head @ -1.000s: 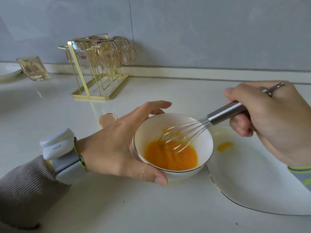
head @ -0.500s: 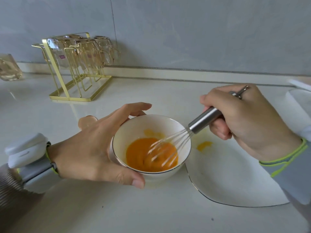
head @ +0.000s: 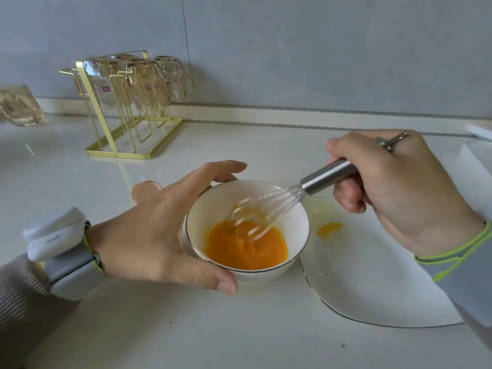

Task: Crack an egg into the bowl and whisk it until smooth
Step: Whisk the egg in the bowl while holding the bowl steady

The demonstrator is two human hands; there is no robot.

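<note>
The left hand [head: 149, 235] cups the near-left side of the white bowl [head: 298, 222] on the counter [head: 239, 336], thumb and fingers wrapped against its wall; the right hand [head: 399, 187] is closed around the steel handle of the whisk [head: 327, 177], whose blurred wires dip into the orange beaten egg [head: 247, 249]. A white plate [head: 372, 288] with a yolk smear [head: 330, 229] sits just right of the bowl; a gold glass rack [head: 127, 102] stands well behind
</note>
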